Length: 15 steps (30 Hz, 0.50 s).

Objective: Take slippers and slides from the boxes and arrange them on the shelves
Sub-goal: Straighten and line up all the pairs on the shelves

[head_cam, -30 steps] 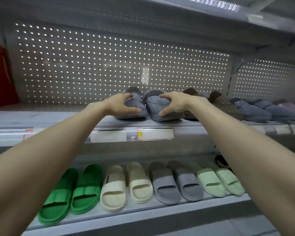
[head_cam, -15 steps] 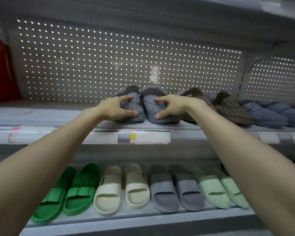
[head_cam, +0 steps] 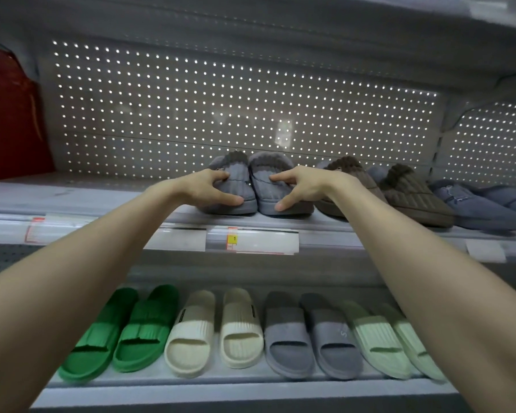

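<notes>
- Head view: my left hand (head_cam: 204, 189) and right hand (head_cam: 306, 186) pinch the grey slippers (head_cam: 264, 174), one each, on the upper shelf (head_cam: 102, 204).
- Square both toes to the edge, sides touching.

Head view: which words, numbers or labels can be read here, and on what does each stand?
"1": on the yellow square of the price tag on the upper shelf edge.
"S": on the strap of the right grey slide.
Dark side tags on the cream slides: too small to read.
Red-edged tag at the left: blurred.
</notes>
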### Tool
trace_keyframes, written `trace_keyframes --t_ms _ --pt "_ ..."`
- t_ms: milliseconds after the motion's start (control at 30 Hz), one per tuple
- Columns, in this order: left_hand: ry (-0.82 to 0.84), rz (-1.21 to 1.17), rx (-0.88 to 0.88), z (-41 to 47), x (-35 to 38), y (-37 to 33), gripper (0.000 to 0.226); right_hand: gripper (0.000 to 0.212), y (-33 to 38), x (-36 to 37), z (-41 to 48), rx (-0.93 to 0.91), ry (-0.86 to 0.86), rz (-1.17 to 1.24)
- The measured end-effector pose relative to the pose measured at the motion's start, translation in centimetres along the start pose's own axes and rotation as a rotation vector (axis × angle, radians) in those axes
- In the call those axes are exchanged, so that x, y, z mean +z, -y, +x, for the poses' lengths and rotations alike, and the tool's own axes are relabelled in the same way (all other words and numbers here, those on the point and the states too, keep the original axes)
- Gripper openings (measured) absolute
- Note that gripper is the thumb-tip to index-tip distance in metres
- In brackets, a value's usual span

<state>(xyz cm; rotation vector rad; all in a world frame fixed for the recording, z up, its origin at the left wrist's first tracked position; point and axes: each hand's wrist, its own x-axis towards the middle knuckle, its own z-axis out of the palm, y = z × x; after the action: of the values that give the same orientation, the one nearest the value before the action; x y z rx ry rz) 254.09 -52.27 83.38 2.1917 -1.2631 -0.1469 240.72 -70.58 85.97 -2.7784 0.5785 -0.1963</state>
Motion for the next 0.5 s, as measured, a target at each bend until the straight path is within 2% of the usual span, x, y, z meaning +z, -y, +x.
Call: trace_keyframes --t_ms 500 --pt "-0.003 -0.055 0.002 1.3 0.3 0.8 0.083 0.084 -0.5 0.3 1.1 0.017 -0.001 0.027"
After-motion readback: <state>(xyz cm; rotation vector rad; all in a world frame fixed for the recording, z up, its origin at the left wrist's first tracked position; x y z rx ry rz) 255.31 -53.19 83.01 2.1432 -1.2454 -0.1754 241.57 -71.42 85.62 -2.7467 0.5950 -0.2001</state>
